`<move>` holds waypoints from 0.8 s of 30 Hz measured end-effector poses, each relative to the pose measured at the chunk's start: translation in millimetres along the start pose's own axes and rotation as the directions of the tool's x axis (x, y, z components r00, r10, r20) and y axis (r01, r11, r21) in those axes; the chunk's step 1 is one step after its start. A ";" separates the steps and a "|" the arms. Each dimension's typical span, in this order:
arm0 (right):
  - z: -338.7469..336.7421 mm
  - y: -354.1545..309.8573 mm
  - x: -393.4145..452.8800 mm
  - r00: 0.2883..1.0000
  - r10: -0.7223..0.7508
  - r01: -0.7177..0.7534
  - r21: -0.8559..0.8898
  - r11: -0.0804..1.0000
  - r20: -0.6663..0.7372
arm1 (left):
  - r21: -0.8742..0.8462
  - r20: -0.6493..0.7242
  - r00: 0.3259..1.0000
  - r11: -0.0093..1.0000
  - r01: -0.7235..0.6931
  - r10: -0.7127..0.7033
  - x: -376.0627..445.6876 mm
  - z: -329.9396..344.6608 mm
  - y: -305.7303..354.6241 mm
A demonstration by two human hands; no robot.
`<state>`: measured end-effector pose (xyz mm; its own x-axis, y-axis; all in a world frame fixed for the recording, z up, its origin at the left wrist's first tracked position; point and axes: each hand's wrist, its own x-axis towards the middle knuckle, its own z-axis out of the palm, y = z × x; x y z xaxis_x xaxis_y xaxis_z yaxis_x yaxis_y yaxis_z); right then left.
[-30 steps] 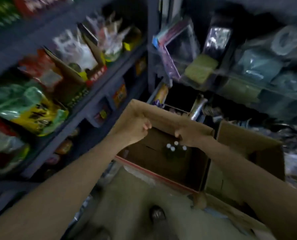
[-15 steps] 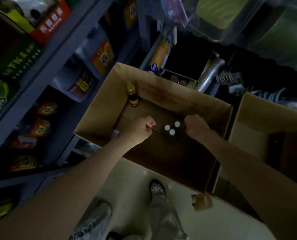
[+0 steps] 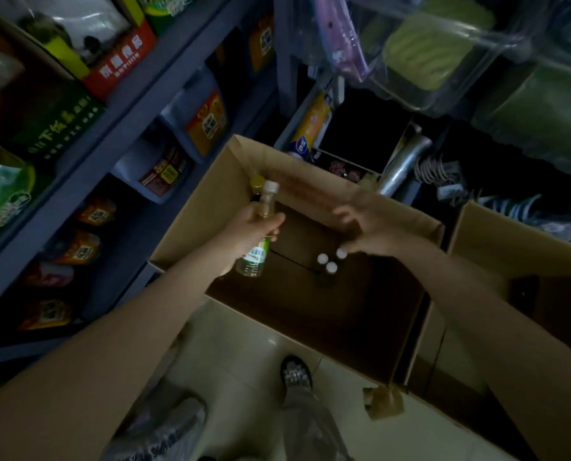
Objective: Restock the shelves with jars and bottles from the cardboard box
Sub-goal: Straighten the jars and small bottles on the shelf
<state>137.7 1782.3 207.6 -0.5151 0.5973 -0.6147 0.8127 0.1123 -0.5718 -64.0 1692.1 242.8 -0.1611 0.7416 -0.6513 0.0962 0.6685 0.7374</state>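
Shelves [image 3: 118, 134] fill the nine-to-eleven o'clock side, stacked with packets and small jars in grey bins. Just right of them, near centre, the left hand [image 3: 256, 227] wraps its fingers round a clear bottle [image 3: 259, 234] with a white cap and green label, held tilted above the near-left part of the cardboard box [image 3: 310, 181]. Behind the bottle's cap, at the box's far-left corner, a dark bottle with a yellow cap [image 3: 257, 186] stands upright. On the box floor at about three o'clock from the held bottle, three white caps [image 3: 330, 261] mark bottles standing close together. The right hand [image 3: 370, 224] hangs over them, blurred, fingers spread and loose, gripping nothing; whether a fingertip touches the nearest cap cannot be told. A second cardboard box [image 3: 510, 247] sits at three o'clock. A shoe [image 3: 295, 372] shows on the pale floor at six o'clock.
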 end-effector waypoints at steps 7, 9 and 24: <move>62.9 37.9 29.3 0.994 0.078 -0.102 -0.344 0.933 -0.082 | -0.130 -0.095 0.989 0.987 0.099 -0.112 -1.9 -11.8 -32.6; 56.9 34.0 29.6 0.980 0.092 -0.153 -0.372 0.915 -0.177 | -0.150 -0.072 0.992 0.985 0.088 -0.100 -5.1 -12.4 -34.0; -15.6 -294.6 -140.7 0.841 -0.536 0.389 -0.598 0.701 -0.081 | -0.588 -0.264 0.934 0.728 -0.353 0.239 -192.7 -130.0 22.2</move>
<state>-25.0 1677.6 471.0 -0.8462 0.5061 -0.1667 0.5321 0.7860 -0.3149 -158.5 1556.7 407.9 -0.3869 0.8381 -0.3846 -0.4506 0.1920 0.8718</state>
